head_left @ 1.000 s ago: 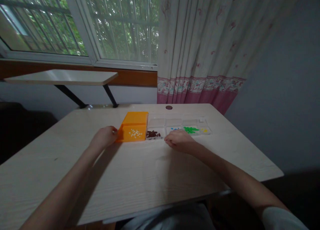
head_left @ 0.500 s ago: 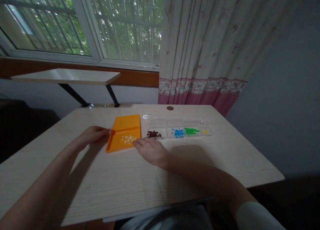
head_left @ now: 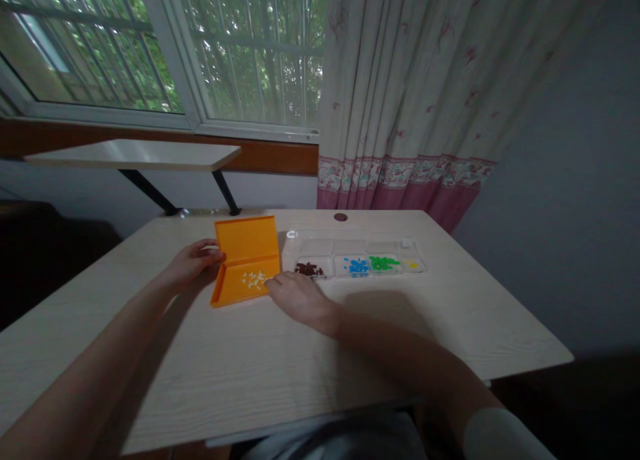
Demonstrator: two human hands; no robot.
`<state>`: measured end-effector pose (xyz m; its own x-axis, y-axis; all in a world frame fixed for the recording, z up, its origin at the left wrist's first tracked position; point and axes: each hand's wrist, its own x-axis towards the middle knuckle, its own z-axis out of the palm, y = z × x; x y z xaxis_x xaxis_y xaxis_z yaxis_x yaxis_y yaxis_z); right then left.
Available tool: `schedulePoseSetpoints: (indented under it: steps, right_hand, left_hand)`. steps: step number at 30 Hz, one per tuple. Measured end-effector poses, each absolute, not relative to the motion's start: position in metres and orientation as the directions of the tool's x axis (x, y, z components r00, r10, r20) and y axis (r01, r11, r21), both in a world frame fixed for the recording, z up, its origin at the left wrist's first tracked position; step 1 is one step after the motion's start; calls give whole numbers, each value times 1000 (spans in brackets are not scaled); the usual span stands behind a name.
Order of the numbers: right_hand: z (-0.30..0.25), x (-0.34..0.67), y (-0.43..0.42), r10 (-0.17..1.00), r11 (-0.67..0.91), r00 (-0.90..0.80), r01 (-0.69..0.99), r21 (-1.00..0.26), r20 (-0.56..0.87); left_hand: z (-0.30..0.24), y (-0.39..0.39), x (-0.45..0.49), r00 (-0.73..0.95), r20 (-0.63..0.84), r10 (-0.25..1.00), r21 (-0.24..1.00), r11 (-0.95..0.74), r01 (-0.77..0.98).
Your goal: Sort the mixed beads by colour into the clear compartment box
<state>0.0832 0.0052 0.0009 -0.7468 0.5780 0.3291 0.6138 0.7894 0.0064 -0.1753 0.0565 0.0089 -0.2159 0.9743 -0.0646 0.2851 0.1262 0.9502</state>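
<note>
An orange hinged case [head_left: 233,293] stands on the table with its lid [head_left: 246,237] tilted up at the back. Small white pieces [head_left: 255,280] are scattered in its front half. My left hand [head_left: 197,259] grips the lid's left edge near the hinge, fingers partly behind it. At the right edge of the base, my right hand [head_left: 303,300] has its fingers closed on the rim, close to the white pieces. Beside it is a clear compartment box [head_left: 327,268] with its lid folded back, holding dark brown [head_left: 309,269], blue [head_left: 358,267], green [head_left: 384,263] and yellow pieces [head_left: 411,264].
The pale wooden table [head_left: 240,367] has a raised white shelf [head_left: 135,155] on black legs at the back left. A round brown cable cover [head_left: 341,217] sits near the rear edge. Behind are a window and a patterned curtain [head_left: 400,113].
The orange case's lid has swung up from a flatter position, with my left hand rising along with it. My right hand stays at the base's right edge.
</note>
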Motion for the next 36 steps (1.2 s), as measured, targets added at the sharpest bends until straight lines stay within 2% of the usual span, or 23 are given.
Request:
schedulePoseSetpoints:
  steps: [3,6,9,11,13,15,20,24,28,30,36]
  right_hand:
    - [6,95,5,598,774,-657,621,-121,459]
    - [10,108,4,574,791,-614,587,-172,541]
    - [8,112,6,558,806,-655,574,-144,509]
    - [5,108,8,553,809,-695,580,-96,458]
    - [1,103,10,554,806,-719,590,-53,420]
    - [-2,97,11,554,802,-729,597,-22,402]
    - [-1,94,11,527,824,-766,566,-3,369]
    - [5,100,5,489,858,-793,512,-38,364]
    - [9,103,-1,458,886,-816,452,-104,353]
    - [10,104,-4,478,878,-809,450,-163,342]
    - [9,116,-18,703,697,-613,493,-522,360]
  left_hand:
    - [14,46,-184,-108,-39,993,946,71,316]
    - [20,31,-189,-68,-19,998,876,49,479]
    - [22,16,-184,50,0,999,760,-33,649]
    - [21,9,-177,204,30,979,655,-173,735]
    - [18,7,-173,333,64,941,539,-313,782]
    - [13,8,-171,380,79,921,465,-372,804]
    - [7,12,-171,423,44,905,460,-394,795]
    - [13,0,-163,492,-16,870,434,-438,788]
    - [13,-18,-154,464,-2,886,344,-435,832]
    - [10,-25,-152,450,13,893,302,-433,849]
    - [7,-41,-146,447,123,886,310,-463,831]
